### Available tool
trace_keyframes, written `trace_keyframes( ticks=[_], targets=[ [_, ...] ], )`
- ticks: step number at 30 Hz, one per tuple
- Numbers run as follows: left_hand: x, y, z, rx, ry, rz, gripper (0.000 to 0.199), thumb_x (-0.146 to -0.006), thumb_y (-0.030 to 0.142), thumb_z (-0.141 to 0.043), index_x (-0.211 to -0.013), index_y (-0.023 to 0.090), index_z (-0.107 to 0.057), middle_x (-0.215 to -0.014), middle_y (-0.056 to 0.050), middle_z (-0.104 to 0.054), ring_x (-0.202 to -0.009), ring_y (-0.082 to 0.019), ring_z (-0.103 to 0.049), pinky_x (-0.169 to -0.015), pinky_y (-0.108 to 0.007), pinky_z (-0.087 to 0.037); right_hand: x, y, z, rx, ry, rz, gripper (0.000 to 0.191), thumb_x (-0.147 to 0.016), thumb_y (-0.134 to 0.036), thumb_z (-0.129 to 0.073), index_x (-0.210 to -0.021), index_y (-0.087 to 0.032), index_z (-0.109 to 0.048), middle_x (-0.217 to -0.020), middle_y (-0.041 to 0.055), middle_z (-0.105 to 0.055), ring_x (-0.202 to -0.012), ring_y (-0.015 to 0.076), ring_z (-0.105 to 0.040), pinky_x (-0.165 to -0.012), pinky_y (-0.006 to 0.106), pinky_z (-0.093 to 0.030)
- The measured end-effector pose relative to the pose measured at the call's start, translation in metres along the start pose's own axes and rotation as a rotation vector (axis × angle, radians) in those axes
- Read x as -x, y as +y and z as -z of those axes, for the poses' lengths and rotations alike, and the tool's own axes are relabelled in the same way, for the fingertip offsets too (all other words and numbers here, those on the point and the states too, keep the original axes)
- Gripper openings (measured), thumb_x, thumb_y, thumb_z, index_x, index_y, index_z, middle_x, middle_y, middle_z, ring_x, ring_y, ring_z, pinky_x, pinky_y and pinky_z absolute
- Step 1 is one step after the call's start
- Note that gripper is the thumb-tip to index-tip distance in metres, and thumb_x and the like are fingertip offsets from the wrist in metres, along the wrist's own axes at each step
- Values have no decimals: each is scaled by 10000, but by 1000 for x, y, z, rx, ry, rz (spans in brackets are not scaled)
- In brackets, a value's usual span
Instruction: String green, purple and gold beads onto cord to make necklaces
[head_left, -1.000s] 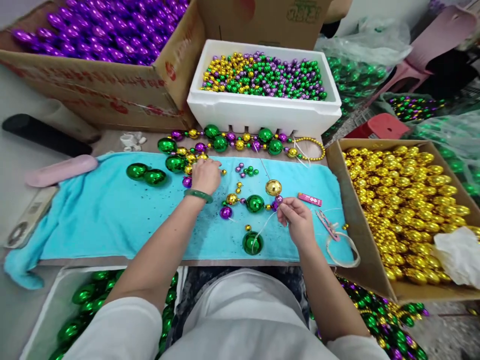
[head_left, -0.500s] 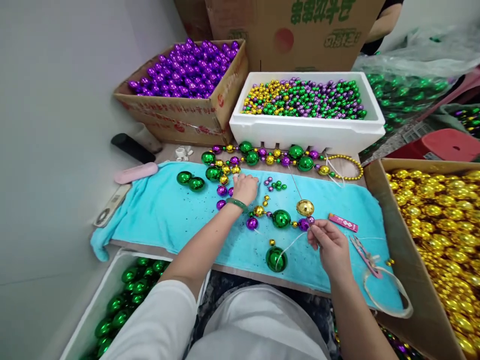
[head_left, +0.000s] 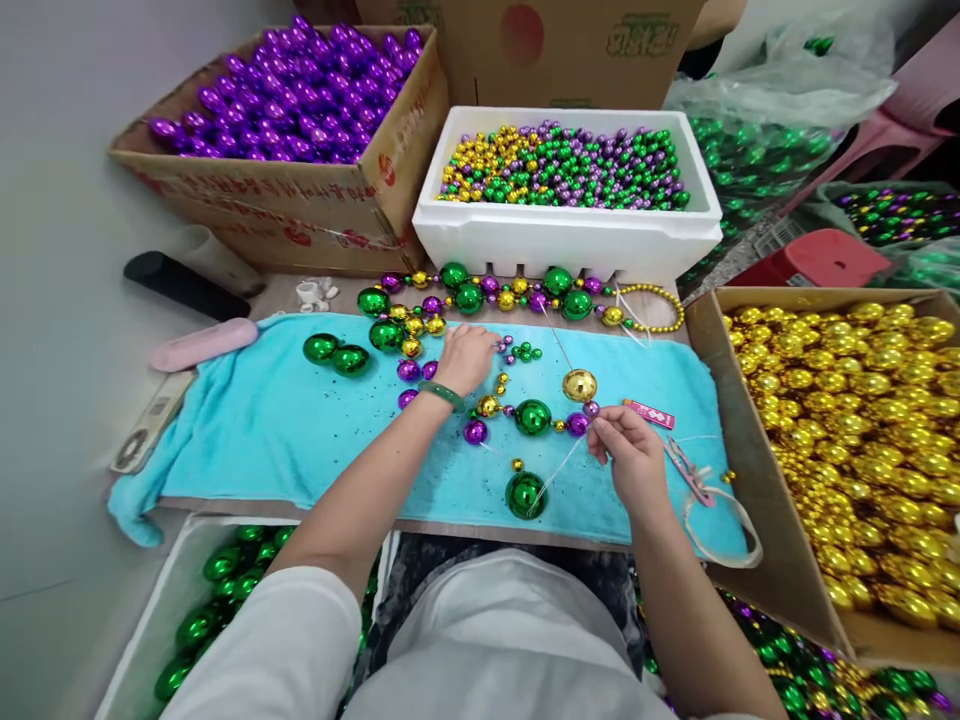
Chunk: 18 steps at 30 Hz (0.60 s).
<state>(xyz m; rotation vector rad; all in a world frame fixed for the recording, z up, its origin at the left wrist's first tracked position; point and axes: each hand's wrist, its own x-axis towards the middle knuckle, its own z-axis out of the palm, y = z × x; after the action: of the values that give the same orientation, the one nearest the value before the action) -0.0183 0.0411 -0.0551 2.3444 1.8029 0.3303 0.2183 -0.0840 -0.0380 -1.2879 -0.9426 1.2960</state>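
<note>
On the turquoise towel [head_left: 300, 440], my left hand [head_left: 466, 360], wearing a green bangle [head_left: 442, 394], reaches forward with fingers extended. Its fingertips meet a few small purple beads [head_left: 509, 357] beside a cluster of small green beads [head_left: 526, 351]. My right hand [head_left: 632, 450] is closed in a pinch on the thin white string at the end of a bead strand, next to a purple bead [head_left: 577, 424]. The strand includes a large green bead [head_left: 533, 417]. From the pinch the string runs down to a loose green bead [head_left: 526, 494]. A large gold bead [head_left: 580, 385] lies just above.
A finished-looking bead necklace [head_left: 558, 281] lies behind the towel. Boxes hold purple beads [head_left: 300, 95], small mixed beads [head_left: 562, 165], gold beads [head_left: 862, 430] and green beads [head_left: 199, 625]. Pink snips [head_left: 690, 472] and a pink packet [head_left: 649, 413] lie at right.
The whole view has shifted, moving the scene left and slightly up. My left hand has moved a little right, up to the small purple beads. My right hand keeps its pinch beside the strand.
</note>
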Motion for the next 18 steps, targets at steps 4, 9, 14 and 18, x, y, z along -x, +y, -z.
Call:
trace_keyframes(
  ticks=[4, 9, 14, 18],
  targets=[
    [-12, 19, -6, -15, -58, -127, 252, -912, 250, -496, -1052, 223, -704, -1059, -95, -689, -1080, -289, -487, -935, -439, -330, 1, 0, 0, 2, 10, -5, 217, -747, -375, -700, -758, -182, -601, -564, -10, -591, -476, 94, -488, -419, 205, -348],
    [-21, 36, -17, -68, -117, -171, 282, -901, 141, -455, -1059, 207, -679, -1021, -115, -686, -1085, -296, -483, -925, -456, -331, 4, 4, 3, 3, 5, 2, 211, -755, -373, -700, -772, -184, -607, -565, -10, -587, -477, 100, -491, -416, 211, -351],
    [-20, 36, -13, 152, -44, -113, 337, -864, 59, -463, -1101, 176, -673, -1027, -131, -690, -1080, -288, -536, -958, -475, -367, 5, 9, 7, 8, 19, 11, 202, -756, -359, -711, -786, -179, -625, -571, -4, -589, -484, 108, -506, -414, 216, -360],
    [-3, 31, 6, 991, 133, 163, 206, -854, 147, -575, -1022, 171, -690, -1040, -97, -698, -957, -209, -618, -920, -404, -465, 9, 5, 4, 40, 26, 30, 187, -744, -352, -704, -748, -179, -631, -526, -10, -565, -468, 104, -479, -417, 221, -346]
  ],
)
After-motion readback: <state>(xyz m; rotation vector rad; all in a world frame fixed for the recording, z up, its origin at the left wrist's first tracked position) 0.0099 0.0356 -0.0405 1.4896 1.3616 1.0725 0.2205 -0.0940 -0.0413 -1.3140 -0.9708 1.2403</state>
